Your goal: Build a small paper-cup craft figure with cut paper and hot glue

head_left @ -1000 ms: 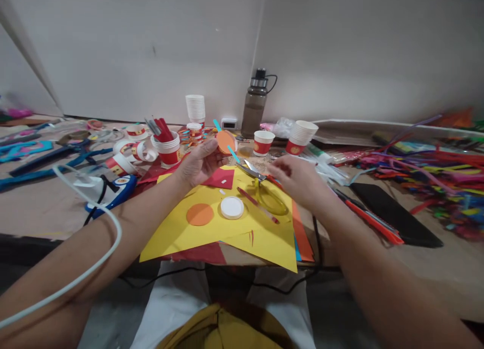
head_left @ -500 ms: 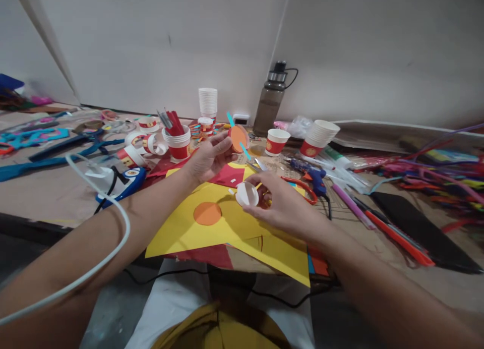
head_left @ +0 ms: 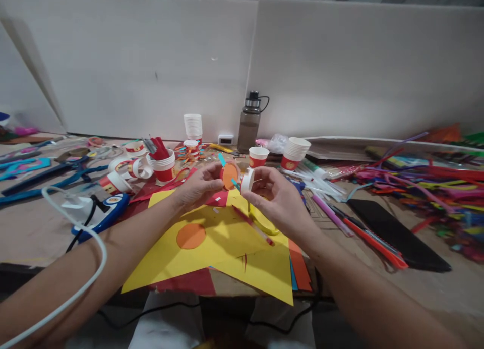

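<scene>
Left hand (head_left: 198,186) holds orange disc (head_left: 230,175) with blue strip (head_left: 221,160); right hand (head_left: 280,197) holds white round piece (head_left: 248,181) beside it. Yellow paper (head_left: 227,240) near on counter (head_left: 34,233), dark bottle (head_left: 249,129) far, colorful strips (head_left: 427,187) right.

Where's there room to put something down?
Left: bare table between the long blue strip, white plug and front edge.
Right: bare patch in front of the black case.
Crowded: the back, with cups and the bottle, and far right, with colourful strips.
Tight: between left hand and right hand, where the orange disc and white cap sit close.
</scene>
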Action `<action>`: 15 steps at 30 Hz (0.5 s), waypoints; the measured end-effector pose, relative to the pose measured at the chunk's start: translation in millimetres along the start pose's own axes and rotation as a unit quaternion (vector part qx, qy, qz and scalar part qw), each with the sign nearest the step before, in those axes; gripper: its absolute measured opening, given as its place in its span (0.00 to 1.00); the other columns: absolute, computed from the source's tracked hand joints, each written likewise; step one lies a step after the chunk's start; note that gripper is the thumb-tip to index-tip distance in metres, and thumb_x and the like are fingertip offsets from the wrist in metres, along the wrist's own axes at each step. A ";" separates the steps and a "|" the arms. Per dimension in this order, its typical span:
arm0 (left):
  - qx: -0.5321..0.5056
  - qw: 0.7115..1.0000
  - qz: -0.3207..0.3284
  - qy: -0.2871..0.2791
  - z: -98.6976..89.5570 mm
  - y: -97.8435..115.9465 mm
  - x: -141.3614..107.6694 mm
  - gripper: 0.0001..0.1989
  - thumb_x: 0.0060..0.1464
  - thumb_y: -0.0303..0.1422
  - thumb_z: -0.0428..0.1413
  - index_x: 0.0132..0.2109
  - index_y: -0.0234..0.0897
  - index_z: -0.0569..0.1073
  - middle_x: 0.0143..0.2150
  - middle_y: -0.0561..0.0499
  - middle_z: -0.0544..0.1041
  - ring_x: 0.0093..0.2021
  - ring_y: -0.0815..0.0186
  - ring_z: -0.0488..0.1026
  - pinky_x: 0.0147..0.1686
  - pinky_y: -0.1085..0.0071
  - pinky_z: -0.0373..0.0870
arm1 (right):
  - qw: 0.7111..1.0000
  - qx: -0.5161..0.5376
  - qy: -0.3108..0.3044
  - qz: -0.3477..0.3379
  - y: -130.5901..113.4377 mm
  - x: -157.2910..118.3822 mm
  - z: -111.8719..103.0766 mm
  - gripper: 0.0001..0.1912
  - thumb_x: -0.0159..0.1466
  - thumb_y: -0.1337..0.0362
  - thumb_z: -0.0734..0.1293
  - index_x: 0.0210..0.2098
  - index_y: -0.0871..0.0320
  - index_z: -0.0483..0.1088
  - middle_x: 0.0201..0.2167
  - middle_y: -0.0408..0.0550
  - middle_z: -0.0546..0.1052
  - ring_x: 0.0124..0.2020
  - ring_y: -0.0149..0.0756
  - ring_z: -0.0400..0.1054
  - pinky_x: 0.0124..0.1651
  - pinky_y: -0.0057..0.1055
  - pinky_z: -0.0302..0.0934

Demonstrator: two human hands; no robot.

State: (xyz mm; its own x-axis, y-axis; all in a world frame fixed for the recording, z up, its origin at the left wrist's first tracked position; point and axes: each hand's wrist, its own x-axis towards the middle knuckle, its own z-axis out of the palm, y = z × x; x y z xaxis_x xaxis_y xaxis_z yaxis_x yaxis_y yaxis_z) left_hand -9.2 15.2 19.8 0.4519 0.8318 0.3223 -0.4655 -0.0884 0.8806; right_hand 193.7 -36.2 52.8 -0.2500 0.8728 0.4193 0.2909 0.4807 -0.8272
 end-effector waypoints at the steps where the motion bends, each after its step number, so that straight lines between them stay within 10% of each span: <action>1: 0.004 1.000 -0.006 -0.001 0.3 -1.4 -0.3 0.28 0.41 0.35 0.68 0.52 0.38 0.74 0.51 0.43 0.77 0.49 0.60 0.76 0.47 0.69 0.71 | 1.000 -0.011 0.000 -0.006 1.1 0.1 -0.4 0.19 0.59 0.57 0.71 0.46 0.57 0.65 0.44 0.53 0.75 0.42 0.37 0.72 0.46 0.40 0.69; 15: 0.071 0.997 -0.031 0.006 10.0 -2.7 -5.6 0.33 0.34 0.34 0.71 0.52 0.39 0.75 0.46 0.45 0.79 0.44 0.58 0.77 0.38 0.70 0.73 | 0.987 -0.138 0.038 -0.077 0.0 -2.3 1.0 0.19 0.57 0.57 0.73 0.44 0.57 0.69 0.39 0.50 0.73 0.37 0.38 0.69 0.40 0.38 0.67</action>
State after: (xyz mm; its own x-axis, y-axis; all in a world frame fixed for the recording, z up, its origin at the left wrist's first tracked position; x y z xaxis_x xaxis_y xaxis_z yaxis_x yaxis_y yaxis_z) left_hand -2.8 5.3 19.2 0.4677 0.8443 0.2617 -0.3245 -0.1114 0.9393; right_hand 193.4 -38.3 51.5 -0.2435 0.7861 0.5681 0.4972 0.6041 -0.6227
